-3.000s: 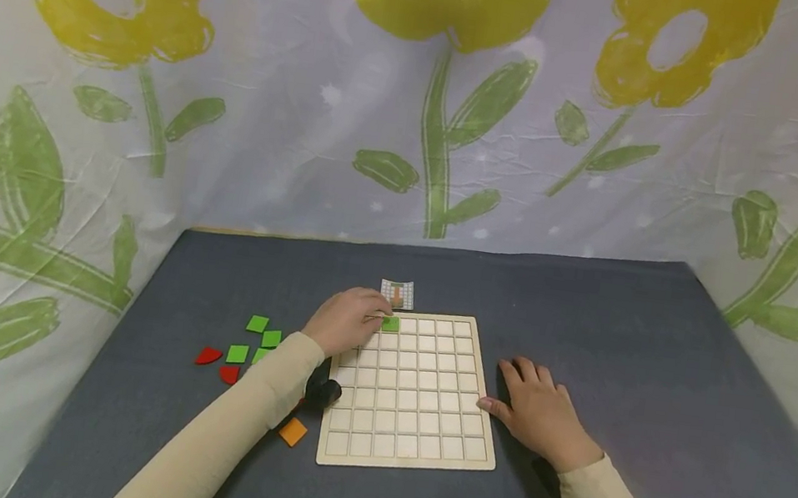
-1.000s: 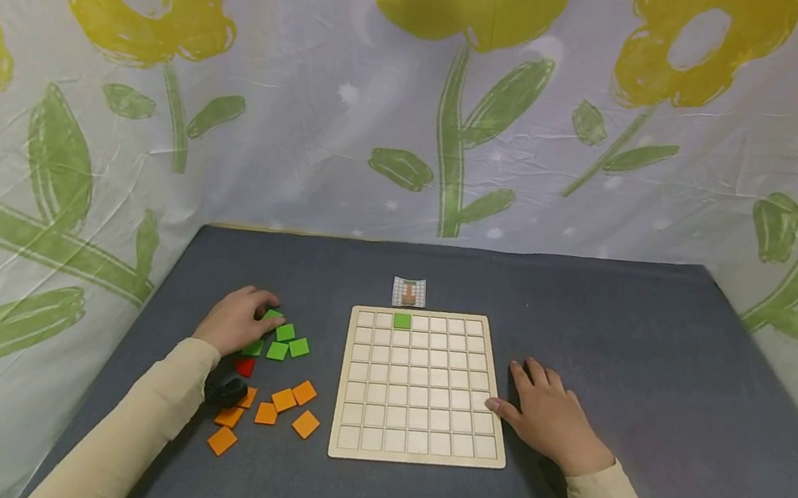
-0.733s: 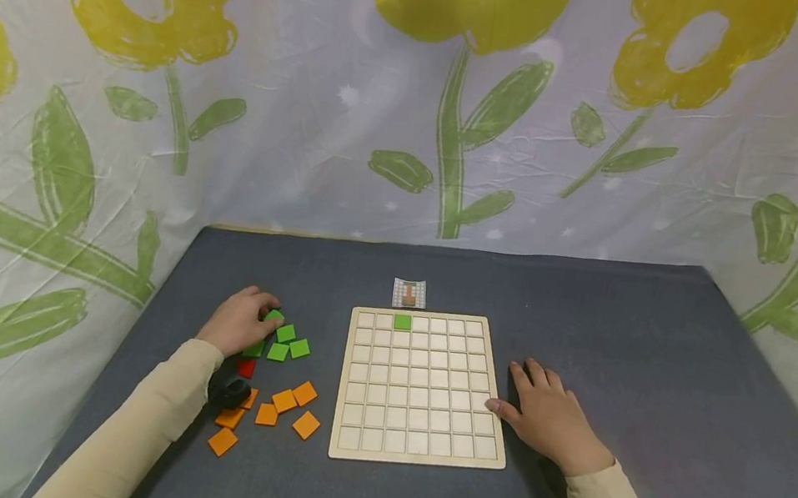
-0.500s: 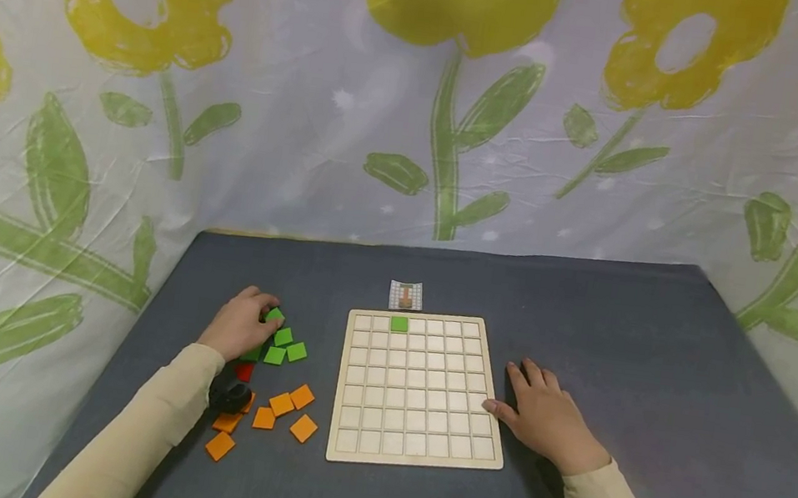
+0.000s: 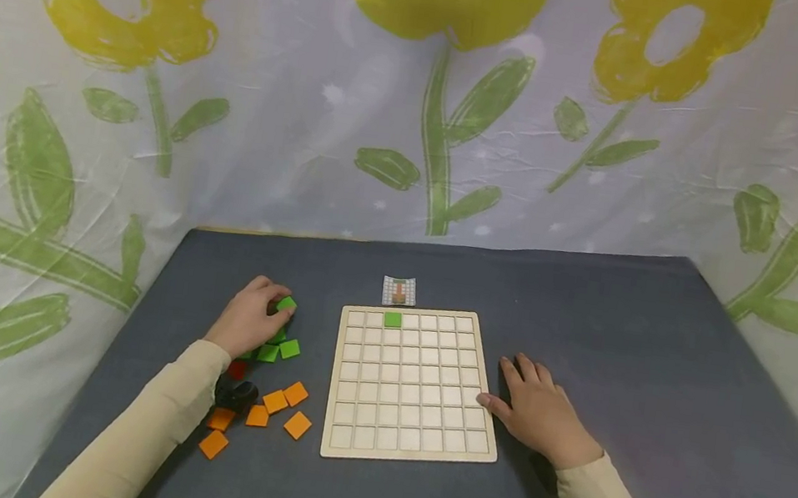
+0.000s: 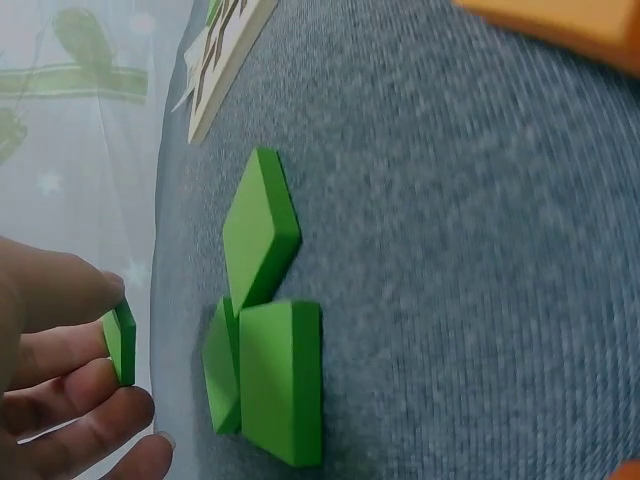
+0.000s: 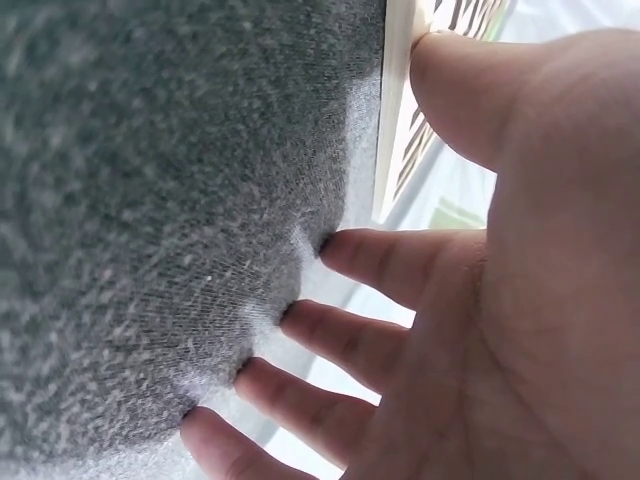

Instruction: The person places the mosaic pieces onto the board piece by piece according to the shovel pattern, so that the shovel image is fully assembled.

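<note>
My left hand (image 5: 249, 318) pinches a green square tile (image 5: 287, 303) between thumb and fingers, left of the pale wooden grid board (image 5: 409, 459). In the left wrist view the pinched tile (image 6: 122, 345) is seen nearly edge-on, beside several green tiles (image 6: 282, 385) lying on the cloth. One green tile (image 5: 393, 320) sits in the board's far row, third cell from the left. At the board's right side my right hand (image 5: 540, 406) lies with fingers spread, the thumb on the rim and the other fingertips touching the cloth.
Several orange tiles (image 5: 297, 425) lie between my left forearm and the board. A red piece (image 5: 237, 369) shows partly beside the left wrist, near a black wrist device (image 5: 236, 396). Behind the board is a small printed grid card (image 5: 399, 291). A flowered curtain (image 5: 291, 151) backs the dark table.
My left hand has gone from the board's far row to the green tiles at left. Since half a second ago it has shifted slightly away and right, holding one. My right hand stays put.
</note>
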Action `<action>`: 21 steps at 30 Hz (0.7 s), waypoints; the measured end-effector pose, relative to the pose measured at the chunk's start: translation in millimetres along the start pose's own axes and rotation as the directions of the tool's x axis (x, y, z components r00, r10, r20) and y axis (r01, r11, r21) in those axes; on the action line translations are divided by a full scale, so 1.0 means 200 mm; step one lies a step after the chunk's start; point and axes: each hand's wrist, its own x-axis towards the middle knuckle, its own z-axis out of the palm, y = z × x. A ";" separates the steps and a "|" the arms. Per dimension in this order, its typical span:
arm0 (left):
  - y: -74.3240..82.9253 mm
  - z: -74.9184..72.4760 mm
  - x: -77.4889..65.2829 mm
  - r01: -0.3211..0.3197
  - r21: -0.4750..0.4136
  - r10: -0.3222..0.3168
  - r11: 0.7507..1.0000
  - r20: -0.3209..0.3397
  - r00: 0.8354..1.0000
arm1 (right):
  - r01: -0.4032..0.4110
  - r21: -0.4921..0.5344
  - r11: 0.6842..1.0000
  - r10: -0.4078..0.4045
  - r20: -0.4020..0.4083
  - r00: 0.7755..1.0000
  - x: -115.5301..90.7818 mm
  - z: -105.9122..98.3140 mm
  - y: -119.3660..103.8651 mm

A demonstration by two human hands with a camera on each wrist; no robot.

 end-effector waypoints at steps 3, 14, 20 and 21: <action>0.02 0.00 0.00 -0.015 -0.010 0.015 1.000 -0.002 1.000 | -0.010 0.002 1.000 0.010 0.007 1.000 -0.01 0.00 0.00; 0.07 0.01 0.02 -0.053 -0.017 0.052 0.998 -0.012 0.999 | -0.002 0.004 1.000 0.002 -0.036 0.999 -0.02 0.01 0.01; 0.10 0.03 0.04 -0.066 -0.027 0.066 0.997 0.002 0.998 | 0.002 -0.002 1.000 -0.002 -0.059 0.998 -0.03 0.03 0.01; 0.11 0.03 0.04 -0.070 -0.030 0.070 0.997 0.003 0.998 | 0.002 -0.003 1.000 -0.002 -0.062 0.998 -0.03 0.03 0.01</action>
